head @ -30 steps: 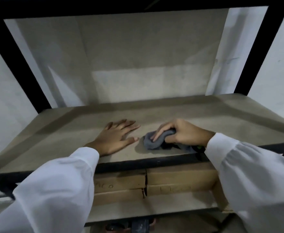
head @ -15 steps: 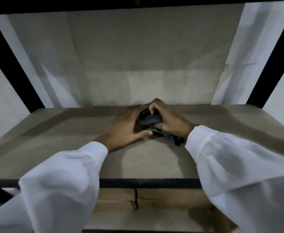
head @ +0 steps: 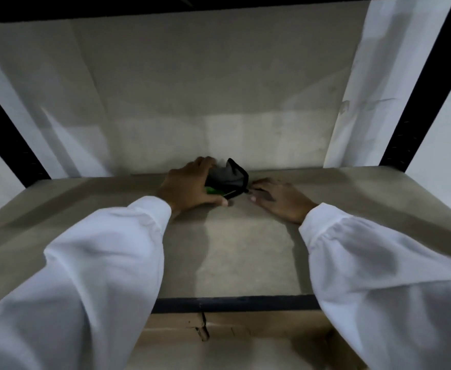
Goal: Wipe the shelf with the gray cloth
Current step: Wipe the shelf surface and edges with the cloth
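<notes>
Two hands are way at the back of the tan flat board shelf (head: 245,249) right now. The left hand (head: 189,186) has its fingers (head: 204,161) curled around the bunched-up gray fabric cloth (head: 225,176) with black edging and a bit of green. The cloth sits on the shelf right up against the pale back wall (head: 219,102), roughly mid-width. The right hand (head: 283,200) lies flat on the board just beside the cloth, fingers straight and slightly apart, holding nothing. Handling-wise I'd guess the cloth is super light and floppy, so no fragility worries, but it'll probably fold under itself if you only pinch a corner. Best bet imo: palm on top of the wad, fingers wrapped over the far edge, then press down and drag toward the front.
</notes>
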